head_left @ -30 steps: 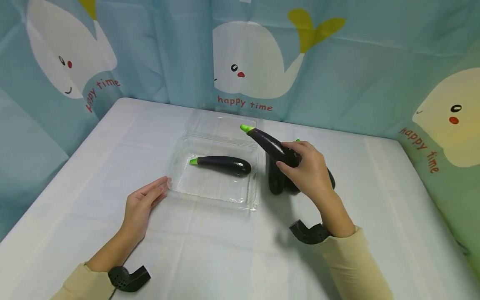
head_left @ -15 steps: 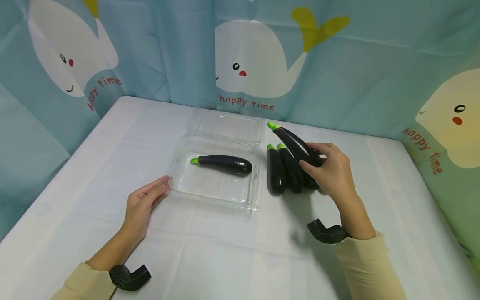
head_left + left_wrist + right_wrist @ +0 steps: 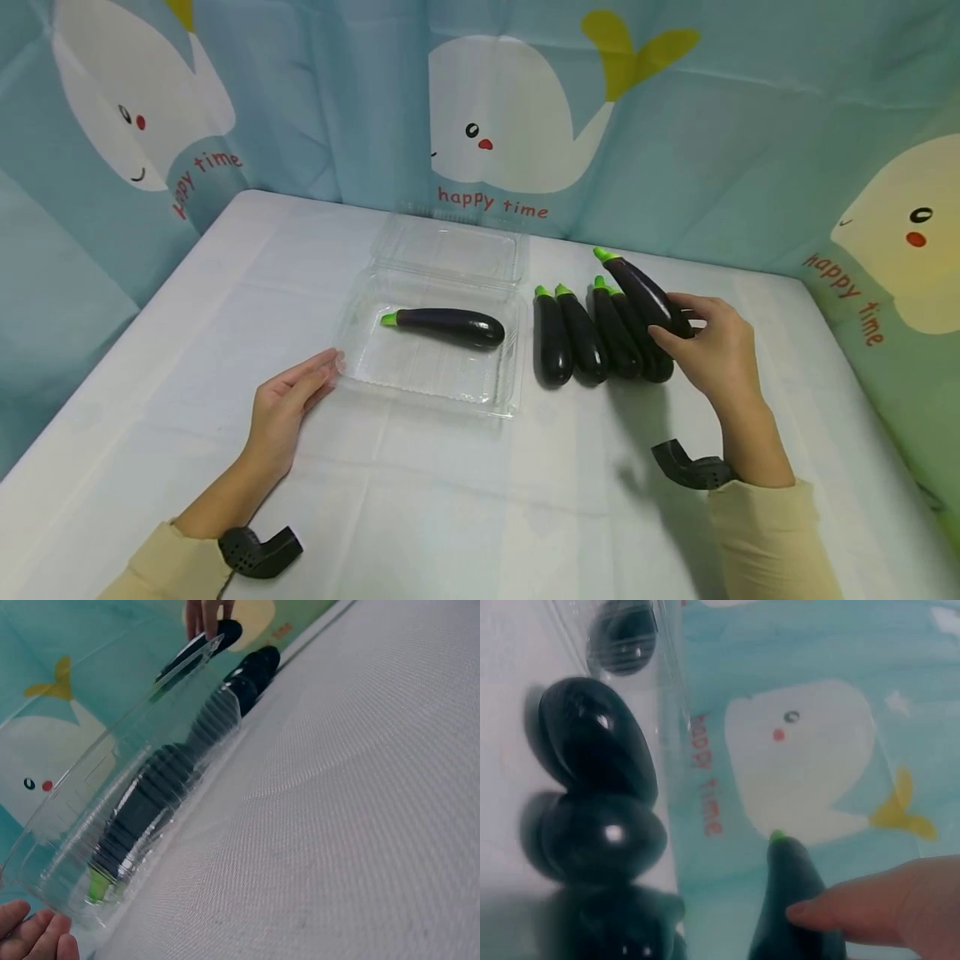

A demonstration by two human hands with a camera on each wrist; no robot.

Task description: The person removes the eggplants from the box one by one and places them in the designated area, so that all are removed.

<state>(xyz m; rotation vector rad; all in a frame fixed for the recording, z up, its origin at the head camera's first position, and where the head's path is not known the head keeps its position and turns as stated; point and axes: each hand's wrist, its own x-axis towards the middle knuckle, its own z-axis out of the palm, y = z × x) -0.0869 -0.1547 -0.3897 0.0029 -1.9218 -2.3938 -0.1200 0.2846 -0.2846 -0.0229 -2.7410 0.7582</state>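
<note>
My right hand (image 3: 716,346) grips a dark eggplant (image 3: 643,292) with a green stem, thumb on one side and fingers on the other. In the head view this eggplant is raised above the right end of a row of several eggplants (image 3: 581,337) lying side by side. A clear plastic container (image 3: 427,398) lies with its lid (image 3: 450,250) folded back. One eggplant (image 3: 450,325) lies inside it, stem to the left. My left hand (image 3: 281,412) pinches the container's left front corner. In the left wrist view its fingertips (image 3: 45,934) sit close to the rim.
A white cloth (image 3: 435,508) covers the table. Behind it and at both sides hangs a blue-green curtain (image 3: 360,100) with printed whales. The row of eggplants lies close to the container's right wall.
My right hand has moved to the right with its eggplant, from near the container to past the row, uncovering the lying eggplants. The left hand and container have stayed put.
</note>
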